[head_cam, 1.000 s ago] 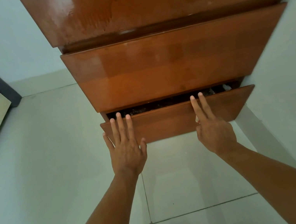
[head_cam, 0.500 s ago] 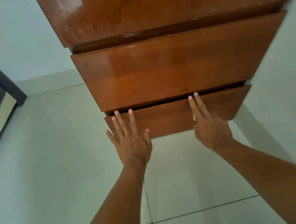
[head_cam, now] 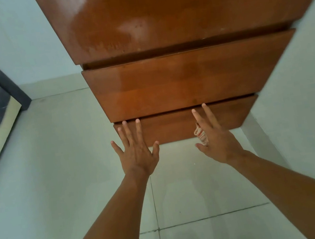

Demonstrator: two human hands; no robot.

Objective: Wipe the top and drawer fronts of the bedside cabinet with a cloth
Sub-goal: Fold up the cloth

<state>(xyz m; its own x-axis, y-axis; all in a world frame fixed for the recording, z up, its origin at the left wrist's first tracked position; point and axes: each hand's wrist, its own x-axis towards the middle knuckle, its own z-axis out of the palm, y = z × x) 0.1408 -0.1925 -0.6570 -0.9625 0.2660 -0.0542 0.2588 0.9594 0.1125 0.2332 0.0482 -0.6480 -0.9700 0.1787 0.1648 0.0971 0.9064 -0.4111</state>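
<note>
Both hands are flat against the bottom drawer front (head_cam: 170, 129), fingers straight, gripping nothing. My left hand (head_cam: 136, 150) is bare. My right hand (head_cam: 219, 142) has the cloth (head_cam: 201, 136) squashed under the palm, just a striped scrap poking out by the thumb.

My worry: nothing's really pinching that cloth, so if I ease off the palm it probably drops to the floor (head_cam: 58, 176). Also my fingertips sit right at the seam under the upper drawer front (head_cam: 187, 81), a good spot for a pinch if that drawer shifts.

Can't see most of the cloth, my right ring and little fingers, or the back of the cabinet top (head_cam: 176, 9), which runs out of shot.
</note>
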